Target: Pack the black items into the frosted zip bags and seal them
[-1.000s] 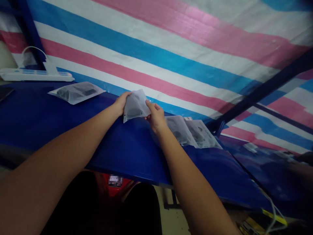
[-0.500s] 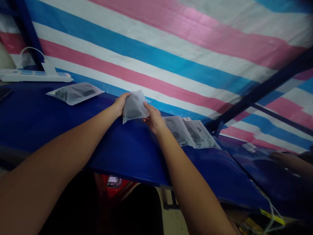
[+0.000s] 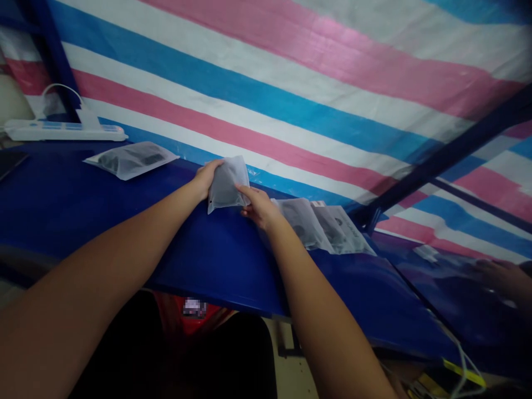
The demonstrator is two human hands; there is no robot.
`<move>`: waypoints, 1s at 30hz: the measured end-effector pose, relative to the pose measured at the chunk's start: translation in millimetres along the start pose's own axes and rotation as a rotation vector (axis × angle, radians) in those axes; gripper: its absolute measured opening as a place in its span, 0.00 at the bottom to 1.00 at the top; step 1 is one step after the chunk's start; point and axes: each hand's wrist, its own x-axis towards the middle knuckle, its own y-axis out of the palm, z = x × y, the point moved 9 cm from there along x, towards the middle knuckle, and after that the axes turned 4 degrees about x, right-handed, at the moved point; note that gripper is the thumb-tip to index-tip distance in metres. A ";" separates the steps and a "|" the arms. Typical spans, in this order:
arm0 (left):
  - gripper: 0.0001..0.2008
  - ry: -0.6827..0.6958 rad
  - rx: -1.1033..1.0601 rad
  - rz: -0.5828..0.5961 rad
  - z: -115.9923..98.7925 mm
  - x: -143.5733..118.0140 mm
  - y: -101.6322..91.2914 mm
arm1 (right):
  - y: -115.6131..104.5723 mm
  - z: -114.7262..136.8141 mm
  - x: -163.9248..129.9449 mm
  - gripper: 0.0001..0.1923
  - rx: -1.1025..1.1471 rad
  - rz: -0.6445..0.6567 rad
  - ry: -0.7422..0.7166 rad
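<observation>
A frosted plastic bag (image 3: 228,180) with something dark inside is held up just over the blue table (image 3: 224,260). My left hand (image 3: 206,178) grips its left edge. On the other side, my right hand (image 3: 260,206) pinches the bag's lower right part, its thumb lying over the front face. What the dark contents are cannot be made out. Close to my right wrist, several similar frosted bags (image 3: 301,221) lie overlapping in a row. Another filled frosted bag (image 3: 133,159) lies apart, to the left of my left hand.
A white power strip (image 3: 66,131) with a plug in it sits at the back left. A dark flat object (image 3: 12,163) lies at the left edge. Striped sheeting (image 3: 266,111) hangs behind the table. Another person's hand (image 3: 502,274) is at the far right.
My right thumb and fingers have shifted left and slightly down across the bag's front. The bag stays in both hands. The view has moved slightly.
</observation>
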 end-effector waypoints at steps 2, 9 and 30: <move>0.15 0.045 0.062 -0.093 -4.3 -2.0 -7.8 | 0.3 -0.7 -1.1 0.25 -0.005 -0.001 0.010; 0.14 0.097 0.092 -0.139 -9.1 -5.3 -11.3 | -0.2 0.2 -1.9 0.24 -0.013 -0.007 0.016; 0.16 0.129 0.099 -0.183 -11.3 -6.8 -13.7 | -3.7 -0.2 -2.0 0.27 -0.141 -0.005 0.027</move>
